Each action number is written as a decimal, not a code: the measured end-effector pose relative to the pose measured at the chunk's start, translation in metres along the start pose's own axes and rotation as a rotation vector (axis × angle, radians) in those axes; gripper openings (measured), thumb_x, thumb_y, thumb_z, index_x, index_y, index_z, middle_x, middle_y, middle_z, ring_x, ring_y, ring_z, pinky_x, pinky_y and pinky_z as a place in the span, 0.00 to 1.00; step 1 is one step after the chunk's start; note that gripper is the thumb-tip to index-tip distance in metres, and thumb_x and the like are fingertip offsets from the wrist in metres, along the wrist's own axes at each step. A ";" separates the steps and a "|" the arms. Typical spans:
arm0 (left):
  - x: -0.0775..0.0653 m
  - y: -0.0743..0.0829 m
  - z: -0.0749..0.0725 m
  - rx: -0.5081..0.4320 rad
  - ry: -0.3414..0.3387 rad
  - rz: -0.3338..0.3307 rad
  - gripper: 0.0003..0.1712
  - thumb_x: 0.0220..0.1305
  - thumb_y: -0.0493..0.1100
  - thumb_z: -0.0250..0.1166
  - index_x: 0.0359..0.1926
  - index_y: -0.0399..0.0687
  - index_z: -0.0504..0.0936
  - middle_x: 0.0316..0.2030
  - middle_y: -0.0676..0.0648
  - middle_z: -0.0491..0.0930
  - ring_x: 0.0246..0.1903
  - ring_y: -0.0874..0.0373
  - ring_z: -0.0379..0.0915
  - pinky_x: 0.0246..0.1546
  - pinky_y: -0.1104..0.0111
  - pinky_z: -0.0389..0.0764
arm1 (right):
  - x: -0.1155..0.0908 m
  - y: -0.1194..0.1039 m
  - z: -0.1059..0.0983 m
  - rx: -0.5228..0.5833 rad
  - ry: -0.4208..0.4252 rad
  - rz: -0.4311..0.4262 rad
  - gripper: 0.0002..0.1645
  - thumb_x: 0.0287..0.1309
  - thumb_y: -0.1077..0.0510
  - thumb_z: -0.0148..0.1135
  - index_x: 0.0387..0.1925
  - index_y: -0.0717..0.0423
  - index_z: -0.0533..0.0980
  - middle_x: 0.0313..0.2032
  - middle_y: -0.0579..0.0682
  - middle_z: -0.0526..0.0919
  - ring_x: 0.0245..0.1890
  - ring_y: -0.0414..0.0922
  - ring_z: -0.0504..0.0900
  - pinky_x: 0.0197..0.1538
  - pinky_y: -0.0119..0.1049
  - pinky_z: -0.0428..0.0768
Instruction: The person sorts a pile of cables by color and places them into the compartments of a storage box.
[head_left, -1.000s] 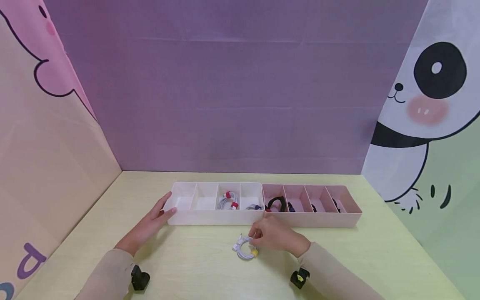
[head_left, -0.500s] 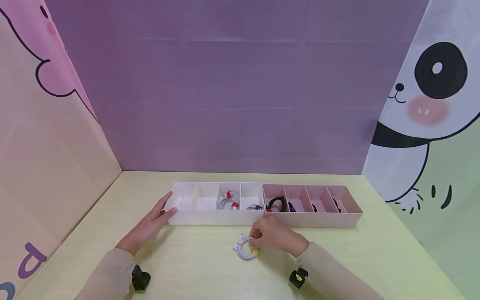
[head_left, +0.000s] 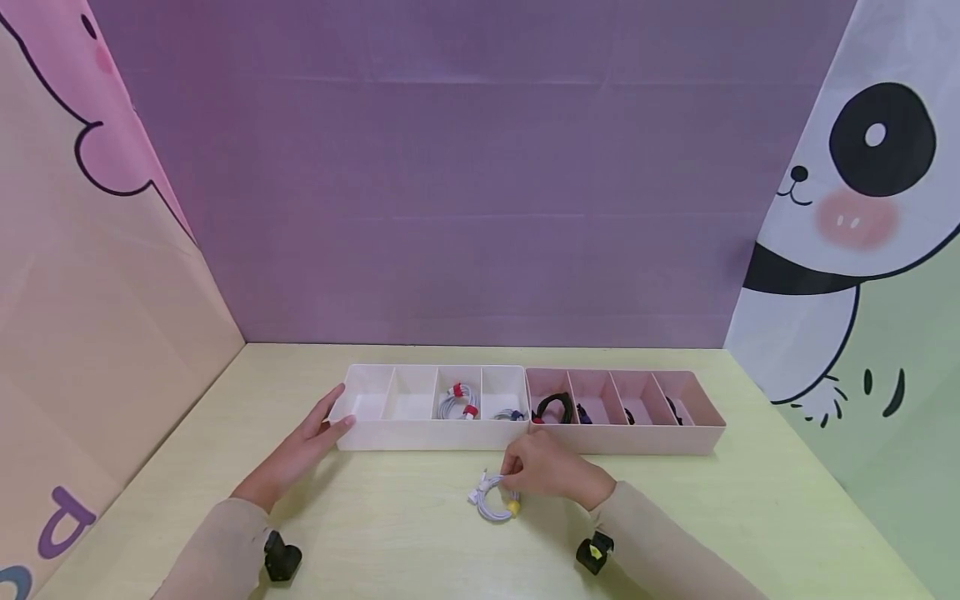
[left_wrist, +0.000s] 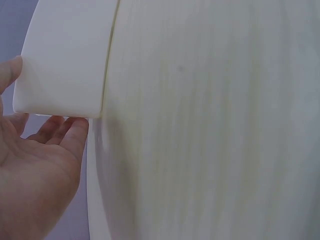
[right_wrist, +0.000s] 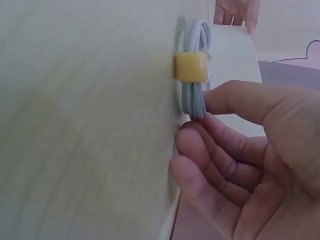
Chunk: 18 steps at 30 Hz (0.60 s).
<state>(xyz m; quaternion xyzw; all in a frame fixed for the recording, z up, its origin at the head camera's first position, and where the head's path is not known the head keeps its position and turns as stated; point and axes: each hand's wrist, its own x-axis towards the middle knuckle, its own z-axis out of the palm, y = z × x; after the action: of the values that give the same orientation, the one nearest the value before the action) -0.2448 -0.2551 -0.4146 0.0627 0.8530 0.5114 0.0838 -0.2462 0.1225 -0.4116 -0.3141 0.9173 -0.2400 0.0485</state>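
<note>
A coiled white cable [head_left: 495, 510] with a yellow strap [right_wrist: 191, 67] lies at the middle of the table, in front of the boxes. My right hand [head_left: 547, 467] pinches its right edge between thumb and index finger; the other fingers curl loosely below in the right wrist view. Off to the left, my left hand [head_left: 303, 446] touches the left end of the white divided box [head_left: 431, 435]. In the left wrist view its fingertips rest along the end wall and the thumb [left_wrist: 11, 70] lies near a long side.
Joined to the white box's right end is a pink divided box [head_left: 645, 440] with dark cables inside. In the white box sit a cable coil with red straps [head_left: 459, 402] and another light coil [head_left: 508, 414]. A purple wall [head_left: 480, 208] stands behind.
My right hand has shifted very slightly to the right, and the cable coil's right side has tilted up a little with it. The left hand stays in place.
</note>
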 end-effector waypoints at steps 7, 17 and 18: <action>-0.001 0.000 0.000 0.000 -0.006 0.006 0.48 0.75 0.63 0.52 0.81 0.62 0.34 0.78 0.34 0.31 0.74 0.29 0.35 0.69 0.36 0.46 | 0.000 0.004 0.000 0.031 0.011 -0.016 0.08 0.54 0.59 0.73 0.23 0.48 0.82 0.22 0.35 0.77 0.29 0.34 0.71 0.37 0.32 0.73; 0.000 -0.001 0.000 0.001 -0.003 0.007 0.47 0.76 0.61 0.53 0.81 0.62 0.33 0.78 0.34 0.31 0.74 0.29 0.36 0.69 0.37 0.47 | 0.001 0.002 -0.005 0.052 0.033 -0.064 0.05 0.53 0.62 0.71 0.26 0.52 0.83 0.23 0.37 0.80 0.27 0.32 0.74 0.35 0.30 0.75; 0.000 -0.001 0.000 0.000 -0.003 0.009 0.47 0.76 0.61 0.53 0.81 0.62 0.33 0.78 0.34 0.31 0.74 0.29 0.36 0.69 0.37 0.47 | 0.001 0.002 -0.005 0.057 0.034 -0.063 0.04 0.53 0.62 0.71 0.26 0.52 0.83 0.23 0.38 0.80 0.27 0.33 0.74 0.35 0.30 0.75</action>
<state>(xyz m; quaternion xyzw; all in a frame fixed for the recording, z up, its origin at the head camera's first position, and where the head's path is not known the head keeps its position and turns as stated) -0.2451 -0.2554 -0.4159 0.0674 0.8525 0.5117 0.0827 -0.2492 0.1256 -0.4081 -0.3372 0.9004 -0.2727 0.0342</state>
